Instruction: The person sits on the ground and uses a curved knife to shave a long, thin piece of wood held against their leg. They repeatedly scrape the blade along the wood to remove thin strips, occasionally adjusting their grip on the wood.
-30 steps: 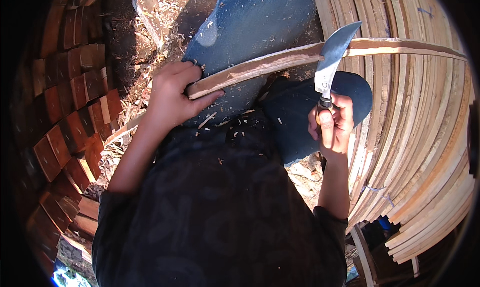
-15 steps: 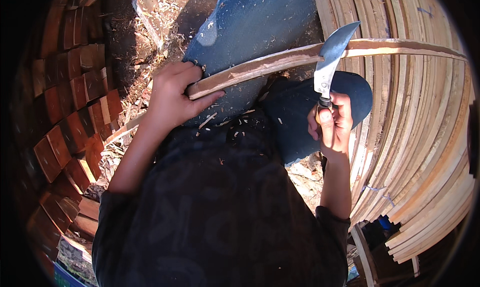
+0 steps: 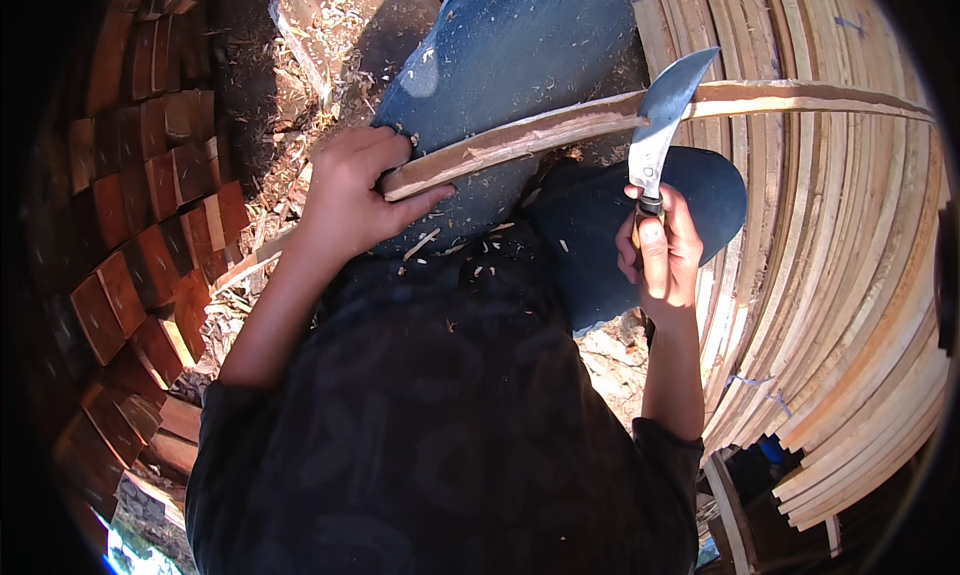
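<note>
A long, narrow wooden strip (image 3: 520,141) with a brown upper face and pale edges lies across my raised thigh and runs off to the right. My left hand (image 3: 360,187) is closed around the strip near my left thigh, thumb below and fingers above. In my right hand (image 3: 663,247) is a knife (image 3: 660,115) with a broad curved blade, its tip pointing up and slightly right. The blade crosses in front of the strip; whether its edge touches the wood I cannot tell. My fingers cover most of the handle.
Long pale wooden strips (image 3: 800,305) are stacked along the right, with bits of purple tie on them. Reddish-brown wood block ends (image 3: 150,275) are piled at left. Shavings lie on the ground (image 3: 340,35) and on my blue trousers (image 3: 510,45).
Almost nothing differs. My left hand and the strip's near end appear a few pixels further right and lower, along with my legs; the knife stays across the strip.
</note>
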A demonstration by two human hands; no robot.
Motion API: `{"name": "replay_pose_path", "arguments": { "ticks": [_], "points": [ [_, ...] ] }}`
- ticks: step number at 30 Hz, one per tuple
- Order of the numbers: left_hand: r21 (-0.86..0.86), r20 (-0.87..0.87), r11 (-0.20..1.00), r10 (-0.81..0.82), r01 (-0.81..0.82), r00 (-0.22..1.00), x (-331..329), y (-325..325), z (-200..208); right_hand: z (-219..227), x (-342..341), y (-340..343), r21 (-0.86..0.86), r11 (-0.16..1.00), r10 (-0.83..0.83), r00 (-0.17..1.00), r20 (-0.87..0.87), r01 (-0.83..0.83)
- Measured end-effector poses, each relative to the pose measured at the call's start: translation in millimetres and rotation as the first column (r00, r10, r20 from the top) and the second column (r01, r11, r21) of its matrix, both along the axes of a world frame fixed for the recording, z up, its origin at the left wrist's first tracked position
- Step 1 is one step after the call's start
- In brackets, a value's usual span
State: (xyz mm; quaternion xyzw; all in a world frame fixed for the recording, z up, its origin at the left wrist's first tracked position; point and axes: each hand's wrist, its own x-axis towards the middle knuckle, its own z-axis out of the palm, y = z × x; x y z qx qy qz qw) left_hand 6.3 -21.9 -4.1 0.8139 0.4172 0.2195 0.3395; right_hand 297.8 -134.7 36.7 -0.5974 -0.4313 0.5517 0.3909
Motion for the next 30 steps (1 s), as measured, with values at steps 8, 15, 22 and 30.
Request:
{"name": "replay_pose_path", "arguments": {
  "ticks": [8, 15, 22, 30],
  "points": [
    [0.014, -0.046, 1.0, 0.001, 0.0, 0.999, -1.8, 3.7, 2.5, 8.1, 11.6, 2.7, -0.057, 0.998, -0.017, 0.996, 0.082, 0.021],
    [-0.011, -0.059, 1.0, -0.021, 0.02, 0.998, -2.8, 2.1, 3.4, 9.0, 7.4, 2.9, -0.047, 0.999, -0.003, 0.998, 0.061, 0.006],
    [-0.017, -0.029, 1.0, -0.001, 0.0, 1.0, -1.1, 0.8, 1.7, 5.5, 0.7, 1.9, -0.043, 0.998, -0.053, 0.998, 0.025, 0.054],
    [-0.029, -0.046, 1.0, -0.014, 0.013, 0.999, -1.1, 2.8, 3.3, 9.0, -0.1, 5.3, -0.044, 0.998, -0.032, 0.994, 0.102, 0.037]
  ]
}}
